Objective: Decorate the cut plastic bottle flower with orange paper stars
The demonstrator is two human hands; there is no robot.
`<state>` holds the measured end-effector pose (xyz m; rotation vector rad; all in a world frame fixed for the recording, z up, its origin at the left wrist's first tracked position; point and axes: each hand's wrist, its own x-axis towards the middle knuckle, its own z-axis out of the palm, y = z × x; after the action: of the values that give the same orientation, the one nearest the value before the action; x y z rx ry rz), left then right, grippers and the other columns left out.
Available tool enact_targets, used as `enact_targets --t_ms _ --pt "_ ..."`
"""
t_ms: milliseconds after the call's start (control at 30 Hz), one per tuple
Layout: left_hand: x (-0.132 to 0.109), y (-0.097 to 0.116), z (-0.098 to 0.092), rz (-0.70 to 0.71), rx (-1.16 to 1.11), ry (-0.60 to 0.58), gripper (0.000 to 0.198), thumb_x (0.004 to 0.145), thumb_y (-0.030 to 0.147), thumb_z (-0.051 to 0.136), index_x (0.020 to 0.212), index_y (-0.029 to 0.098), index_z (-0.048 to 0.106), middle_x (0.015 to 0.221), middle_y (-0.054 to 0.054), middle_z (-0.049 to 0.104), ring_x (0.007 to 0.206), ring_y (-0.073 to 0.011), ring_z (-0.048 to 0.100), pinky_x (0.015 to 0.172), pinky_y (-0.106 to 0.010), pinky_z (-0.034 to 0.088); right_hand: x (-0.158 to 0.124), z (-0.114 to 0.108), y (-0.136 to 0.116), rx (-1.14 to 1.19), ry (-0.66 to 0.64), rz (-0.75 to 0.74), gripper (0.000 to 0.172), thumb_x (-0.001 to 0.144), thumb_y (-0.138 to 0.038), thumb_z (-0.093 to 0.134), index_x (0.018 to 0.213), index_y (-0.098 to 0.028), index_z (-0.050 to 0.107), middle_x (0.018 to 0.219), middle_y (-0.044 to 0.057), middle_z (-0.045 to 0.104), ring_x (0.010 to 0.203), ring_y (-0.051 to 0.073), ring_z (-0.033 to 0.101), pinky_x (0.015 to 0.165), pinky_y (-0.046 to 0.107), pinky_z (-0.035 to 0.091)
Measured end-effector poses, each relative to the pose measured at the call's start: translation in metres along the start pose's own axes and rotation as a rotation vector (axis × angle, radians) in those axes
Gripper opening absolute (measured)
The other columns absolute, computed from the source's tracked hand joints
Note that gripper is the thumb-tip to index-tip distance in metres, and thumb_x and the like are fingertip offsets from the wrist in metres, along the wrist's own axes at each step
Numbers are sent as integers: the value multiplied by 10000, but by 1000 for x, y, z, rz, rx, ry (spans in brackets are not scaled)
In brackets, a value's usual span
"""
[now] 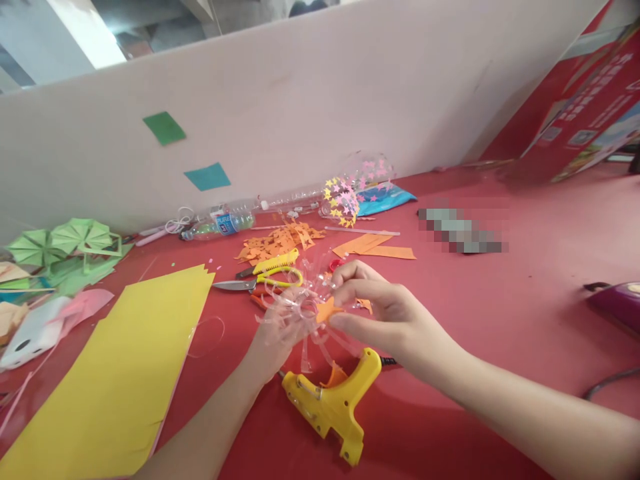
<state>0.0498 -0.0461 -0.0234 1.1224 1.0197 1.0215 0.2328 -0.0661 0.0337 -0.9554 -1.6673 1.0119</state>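
Below the low pale wall (320,113) stretches our red table (525,313). Over it our left hand (279,337) holds the clear plastic fringe (300,301), round opening facing us, strips splaying outward, its long axis hard to tell; just right of that opening, our right hand (383,303) pinches an orange star (327,310), one tip pointing rightward.

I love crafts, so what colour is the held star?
The held star is orange, best seen in the head view.
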Motion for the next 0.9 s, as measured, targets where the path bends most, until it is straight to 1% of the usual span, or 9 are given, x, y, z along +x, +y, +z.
enact_targets --t_ms 67,133,267,433,567,667,733,833,900 --pt "0 2 0 2 13 0 467 640 346 756 1053 228 572 862 -8 681 724 -159 646 639 -266 498 -1 1 2 -69 18 -100 65 785 -194 633 748 -245 651 897 20 502 888 181 513 814 366 460" --pt "0 5 1 -2 34 -7 508 631 326 761 1093 233 571 894 -18 685 757 -172 650 673 -278 505 -3 2 4 -179 54 -249 92 799 -164 622 791 -249 655 900 26 492 894 184 503 802 364 464" --pt "-2 9 3 -1 69 -30 516 640 317 752 1115 224 572 970 -44 673 821 -184 652 745 -298 511 -4 2 8 -427 177 -523 116 812 -126 606 821 -239 630 948 48 460 930 205 478 814 401 445" --pt "-3 3 1 -10 112 -28 499 677 300 734 1136 220 554 1049 -63 644 898 -187 629 800 -313 517 -6 0 15 -624 245 -730 201 820 -86 565 881 -273 605 894 28 491 875 186 502 907 470 415" --pt "-2 0 -3 -15 116 -43 464 700 280 725 1127 214 556 1032 -53 649 890 -179 630 814 -316 516 -10 -1 23 -733 270 -851 278 779 -59 603 830 -331 579 814 -24 559 778 158 517 979 472 384" --pt "-3 2 -3 -33 110 -54 430 693 271 735 1087 211 573 1033 -46 656 875 -173 636 804 -301 510 -11 -2 24 -800 262 -912 258 780 -85 619 808 -337 569 767 -37 571 738 154 523 979 460 392" --pt "-4 4 -2 -18 119 -56 408 706 273 723 1086 218 585 1019 -36 662 889 -181 637 778 -284 511 -10 -3 21 -808 260 -904 233 795 -99 596 846 -325 568 770 -24 575 744 161 529 970 467 396" --pt "-4 7 -4 -1 133 -59 467 686 270 734 1127 224 587 954 -28 677 876 -193 643 756 -286 519 -7 -3 14 -724 237 -810 180 821 -126 582 921 -273 552 821 13 573 783 175 532 949 474 396" --pt "-3 7 -7 -23 128 -57 512 671 274 746 1151 221 578 910 -26 680 806 -178 650 763 -304 525 -4 -2 10 -634 221 -742 149 831 -145 590 933 -241 539 853 30 559 808 179 527 921 462 401"
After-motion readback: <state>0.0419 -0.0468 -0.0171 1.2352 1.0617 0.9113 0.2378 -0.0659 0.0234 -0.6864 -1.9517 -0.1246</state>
